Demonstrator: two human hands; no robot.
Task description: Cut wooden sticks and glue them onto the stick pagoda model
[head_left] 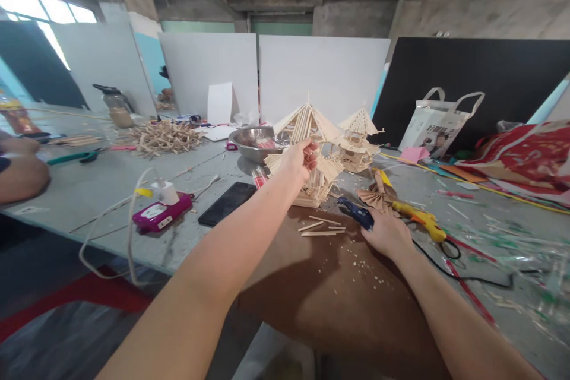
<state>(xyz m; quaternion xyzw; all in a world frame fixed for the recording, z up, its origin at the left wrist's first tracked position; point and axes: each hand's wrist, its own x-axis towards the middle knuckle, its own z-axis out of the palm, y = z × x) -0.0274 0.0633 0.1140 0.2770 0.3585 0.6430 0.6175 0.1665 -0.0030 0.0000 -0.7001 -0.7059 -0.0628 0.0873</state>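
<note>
- Teal pliers point(75, 158) on the grey table point(111, 175).
- Purple power strip point(162, 212), white plug in it.
- Black slab point(231, 203) flat, steel bowl point(253, 145) behind.
- Left hand point(303, 157) raised in front of the stick pagoda point(307, 123), mid-table; fingers curled in, can't tell from here if they touch or pinch anything.
- Loose sticks point(320, 227) just this side of the pagoda.
- Right hand point(392, 233) low, fingers round the dark blue tool point(355, 212).
- Yellow glue gun point(421, 219) just beyond it, to the right.
</note>
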